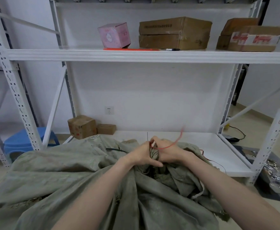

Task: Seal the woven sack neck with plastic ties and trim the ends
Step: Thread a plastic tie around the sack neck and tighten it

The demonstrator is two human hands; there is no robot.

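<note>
Grey-green woven cloth fills the foreground, where the woven sack (69, 180) lies slumped on the floor in loose folds that run up to a bunched neck (154, 155) at the centre. The left hand (140, 155) is curled round that neck from one side and the right hand (168, 153) is clamped on it from the other. Their fingertips meet on top, just where a red plastic tie (175, 142) starts. The tie's free end arcs up and away to the right, blurred at its tip. Whether its loop goes fully round the neck cannot be told. The sack looks soft and limp, with a slick weave that would likely spring open if let go, so the best hold seems to be tight on the gathered neck just below the tie. The tie itself looks thin, springy and light, best pinched close to the neck. Beyond the hands is the white lower shelf (210, 151) of a metal rack, with two cardboard boxes (82, 127) at its left corner and a blue stool (20, 140) further left. On the upper shelf (136, 55) stand a pink box (114, 35), a large cardboard carton (175, 33) and a taped parcel (252, 39), with an orange-red strip (131, 49) and a marker pen (172, 49) at the front edge.
</note>
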